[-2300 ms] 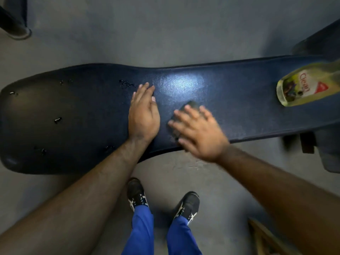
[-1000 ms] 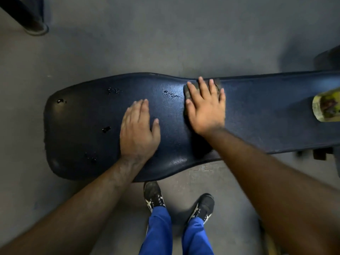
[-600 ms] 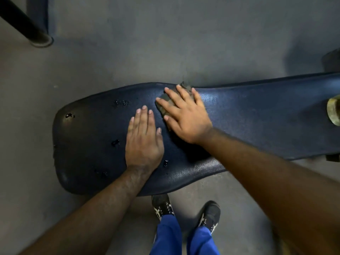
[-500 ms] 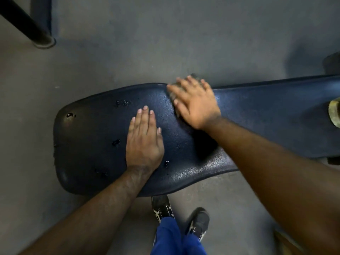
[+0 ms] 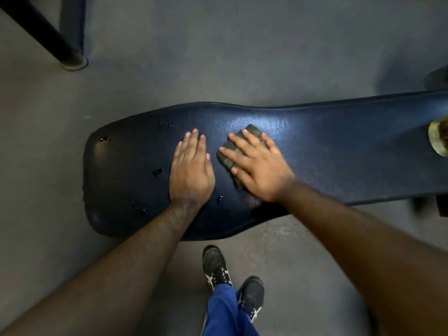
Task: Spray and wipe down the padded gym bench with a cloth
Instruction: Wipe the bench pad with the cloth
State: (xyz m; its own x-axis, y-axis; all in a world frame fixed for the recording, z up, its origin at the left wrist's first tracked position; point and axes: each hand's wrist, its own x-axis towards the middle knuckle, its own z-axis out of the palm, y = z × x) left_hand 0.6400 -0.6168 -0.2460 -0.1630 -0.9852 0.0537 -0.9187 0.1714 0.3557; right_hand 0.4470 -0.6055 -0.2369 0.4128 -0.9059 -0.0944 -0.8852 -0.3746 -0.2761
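Padded gym bench (image 5: 339,151), dark blue. My right hand (image 5: 260,170) presses a folded cloth (image 5: 228,154) flat, fingers straight. My left hand (image 5: 191,168) rests open beside it.

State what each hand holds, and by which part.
Neither grips anything. The right hand presses the folded cloth flat under straight fingers, covering its near half. The left hand rests flat on the bench.

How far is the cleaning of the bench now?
Partly done. The bench shines around the cloth, so that part looks wiped. In hand: the right hand presses the cloth flat while the left hand rests on the pad. Left: droplets remain on the wide end.
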